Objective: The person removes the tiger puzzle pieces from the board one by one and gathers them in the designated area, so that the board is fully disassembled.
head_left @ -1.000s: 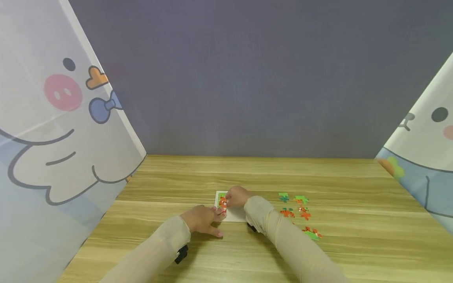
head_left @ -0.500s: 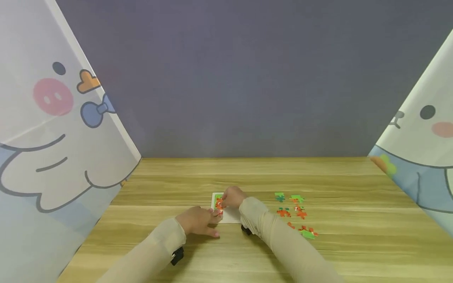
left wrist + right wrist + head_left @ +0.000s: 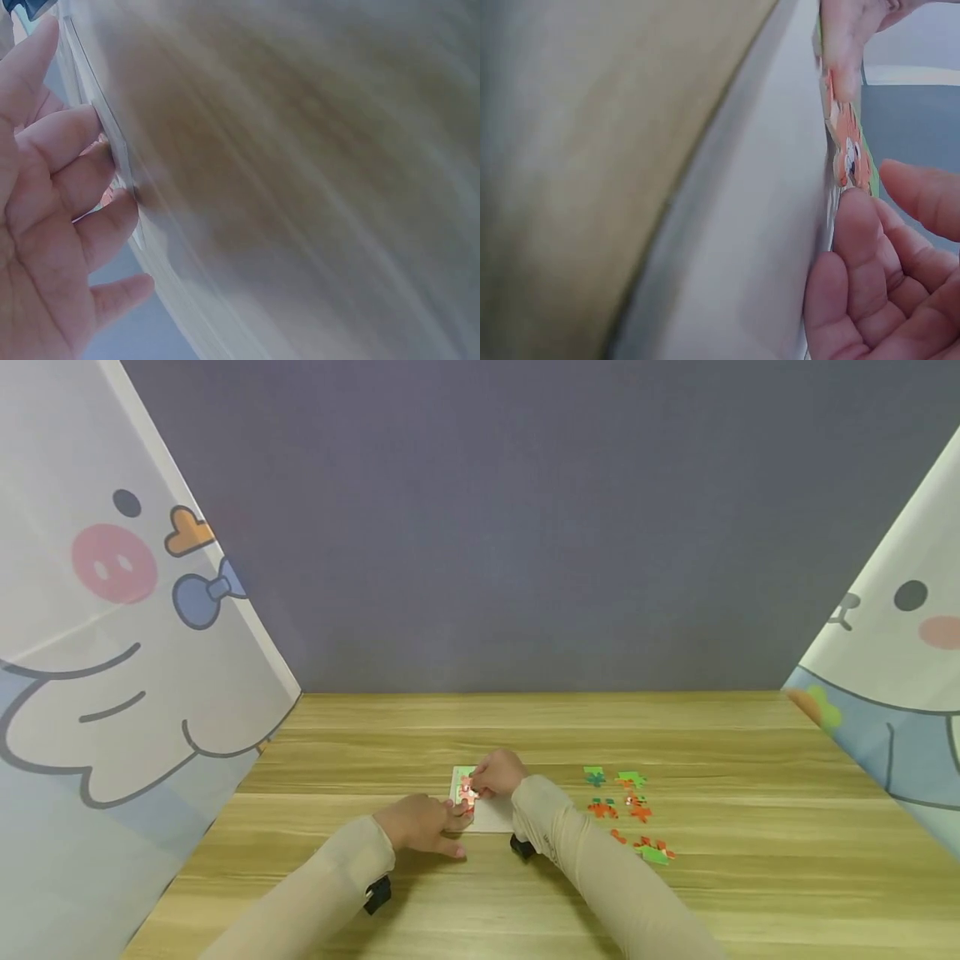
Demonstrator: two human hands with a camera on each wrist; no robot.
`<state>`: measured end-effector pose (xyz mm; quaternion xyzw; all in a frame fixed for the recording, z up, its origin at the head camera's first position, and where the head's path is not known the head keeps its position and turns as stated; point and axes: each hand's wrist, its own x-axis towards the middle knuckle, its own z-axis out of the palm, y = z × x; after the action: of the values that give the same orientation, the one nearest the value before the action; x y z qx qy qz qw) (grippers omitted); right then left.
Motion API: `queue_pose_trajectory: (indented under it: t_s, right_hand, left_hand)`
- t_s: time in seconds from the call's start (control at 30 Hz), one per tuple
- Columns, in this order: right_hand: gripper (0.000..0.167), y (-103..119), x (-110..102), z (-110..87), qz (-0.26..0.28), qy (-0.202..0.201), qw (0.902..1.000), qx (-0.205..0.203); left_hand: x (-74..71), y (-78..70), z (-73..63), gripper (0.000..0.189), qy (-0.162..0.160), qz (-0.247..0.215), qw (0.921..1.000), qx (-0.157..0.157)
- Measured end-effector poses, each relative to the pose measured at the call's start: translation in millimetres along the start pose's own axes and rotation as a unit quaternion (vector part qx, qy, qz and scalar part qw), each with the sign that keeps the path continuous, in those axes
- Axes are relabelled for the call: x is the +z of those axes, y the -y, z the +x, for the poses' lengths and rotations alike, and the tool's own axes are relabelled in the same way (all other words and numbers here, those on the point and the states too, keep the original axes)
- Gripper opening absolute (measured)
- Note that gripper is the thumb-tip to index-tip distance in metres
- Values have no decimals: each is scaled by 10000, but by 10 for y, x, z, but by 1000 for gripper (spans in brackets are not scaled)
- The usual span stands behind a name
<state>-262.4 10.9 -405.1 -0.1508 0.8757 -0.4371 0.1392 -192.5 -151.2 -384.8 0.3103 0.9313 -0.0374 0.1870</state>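
A flat white puzzle tray (image 3: 491, 818) lies in front of me, with orange-and-green tiger pieces along its left side. In the head view my left hand (image 3: 420, 824) comes in from the left, its outstretched fingers resting on the tray's lower left part. The left wrist view shows that palm (image 3: 45, 217), fingertips at the tray's edge. My right hand (image 3: 501, 774) reaches over the tray's upper part, its curled fingers and thumb at the edge of a tiger-face puzzle piece (image 3: 850, 142), which they pinch. Part of the piece is hidden by the fingers in the head view.
Loose puzzle pieces lie to the right of the tray: a green one (image 3: 594, 776), an orange one (image 3: 602, 809) and a green-and-orange one (image 3: 654, 852), among several others. A grey panel (image 3: 540, 527) rises behind the wooden table (image 3: 750, 827), with printed curtains at both sides.
The head view shifted slightly between the first two frames. My right hand has stayed at the tiger pieces with small finger movements; my left hand still rests on the tray.
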Motion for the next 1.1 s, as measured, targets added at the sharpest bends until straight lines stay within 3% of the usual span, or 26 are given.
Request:
queue_pose_trajectory:
  t_s: [0.7, 1.1]
  right_hand:
    - [4, 18, 47, 27, 1031, -426, 9914, 682]
    - [4, 28, 87, 27, 980, -488, 9921, 618]
  left_hand:
    - [-33, 12, -4, 62, 15, 11, 10000, 49]
    - [-50, -7, -22, 61, 23, -49, 10000, 67]
